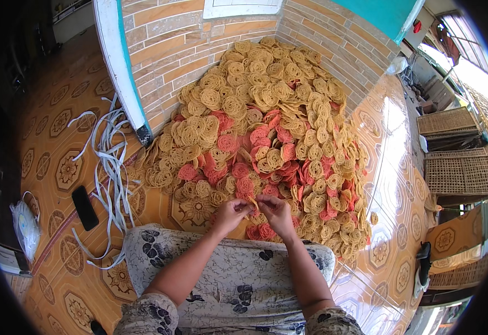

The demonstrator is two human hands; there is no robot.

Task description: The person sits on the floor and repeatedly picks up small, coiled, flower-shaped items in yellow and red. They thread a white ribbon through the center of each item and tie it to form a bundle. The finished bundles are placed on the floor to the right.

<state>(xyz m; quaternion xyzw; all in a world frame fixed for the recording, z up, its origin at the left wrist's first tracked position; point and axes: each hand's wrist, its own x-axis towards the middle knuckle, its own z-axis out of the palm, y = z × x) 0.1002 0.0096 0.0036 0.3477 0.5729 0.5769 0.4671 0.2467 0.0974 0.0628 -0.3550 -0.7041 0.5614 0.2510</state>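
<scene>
A big heap of dried noodle-like lacy discs, mostly yellow discs [258, 95] with red discs [259, 135] among them, lies against the wall in front of me. At its near edge, my left hand [232, 216] and my right hand [276, 215] meet over my lap. Both are closed, pinching a small yellow disc [253, 204] between the fingertips. That piece is seen nearly edge-on and partly hidden by the fingers. Just beyond the fingertips lie more red discs, and a few sit beneath my wrists. Patterned grey cloth [227, 273] covers my lap.
Long white strips [110, 167] lie tangled on the tiled floor to the left, beside a black phone [85, 208]. A clear plastic bag [26, 229] sits farther left. Woven racks [458, 172] stand at the right. A brick-patterned wall [163, 42] bounds the heap.
</scene>
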